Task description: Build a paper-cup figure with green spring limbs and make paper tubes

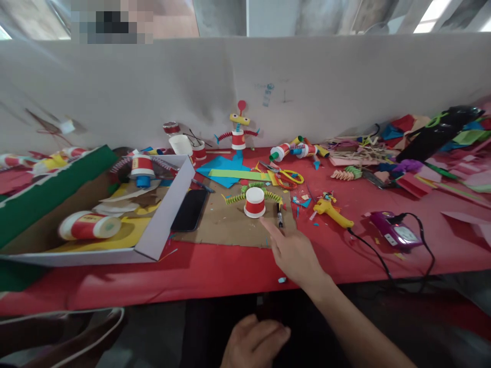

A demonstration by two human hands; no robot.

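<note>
My right hand [293,253] reaches over the red table [230,276], its index finger stretched toward an upside-down red and white paper cup [254,202] with green folded-paper arms. The fingertip is just short of the cup's base. A black marker [280,214] lies beside the finger on the brown cardboard [230,227]. The other fingers of that hand are curled and hold nothing I can see. My left hand [253,342] rests low at the table's near edge, fingers loosely curled, nothing in it.
A black phone [190,209] lies left of the cup beside an open white box [161,225] holding cup figures. Yellow scissors [289,176], a yellow glue gun [332,212], a purple device [391,230] with a black cable and paper scraps cover the right side. A finished cup robot [238,135] stands at the back wall.
</note>
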